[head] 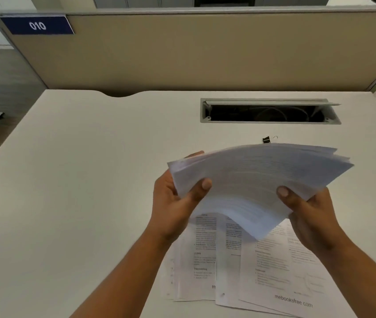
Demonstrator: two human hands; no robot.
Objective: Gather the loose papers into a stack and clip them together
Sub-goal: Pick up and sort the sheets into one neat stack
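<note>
A thick, fanned stack of white printed papers [258, 180] is lifted above the desk, blurred by motion. My left hand [173, 203] grips its left edge, thumb on top. My right hand [308, 212] holds its lower right side, thumb on top too. Under the stack, several loose printed sheets [246, 269] lie spread on the white desk [79, 180] near its front edge. A small black binder clip [267, 140] lies on the desk just beyond the raised stack, partly hidden by it.
An open cable slot [269, 111] with a grey frame is set in the desk behind the clip. A beige partition [182, 53] bearing a blue "010" sign [36, 25] closes off the back. Floor shows at the left.
</note>
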